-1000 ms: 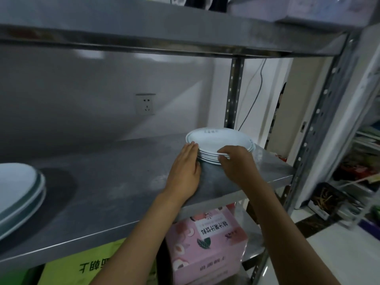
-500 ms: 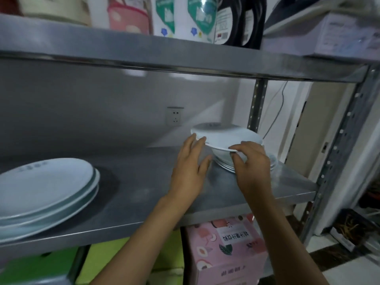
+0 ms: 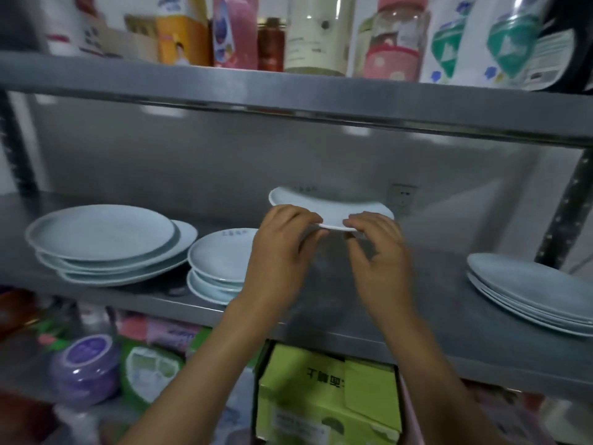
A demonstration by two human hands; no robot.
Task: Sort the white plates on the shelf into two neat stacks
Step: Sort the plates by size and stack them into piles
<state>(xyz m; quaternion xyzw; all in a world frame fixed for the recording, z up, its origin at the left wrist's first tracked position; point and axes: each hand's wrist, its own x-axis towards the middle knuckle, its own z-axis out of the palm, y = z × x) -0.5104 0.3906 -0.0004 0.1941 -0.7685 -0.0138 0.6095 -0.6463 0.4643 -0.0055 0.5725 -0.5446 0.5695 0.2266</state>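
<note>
Here both hands hold one small white plate (image 3: 324,205) in the air above the middle of the shelf (image 3: 369,303). The left hand (image 3: 282,252) pinches its near rim from the left; the right hand (image 3: 378,248) pinches the same rim just beside it. Left of the hands stands a small stack (image 3: 218,268), touching a large stack (image 3: 106,245) further left. A third stack (image 3: 529,290) lies well apart at the right end.
</note>
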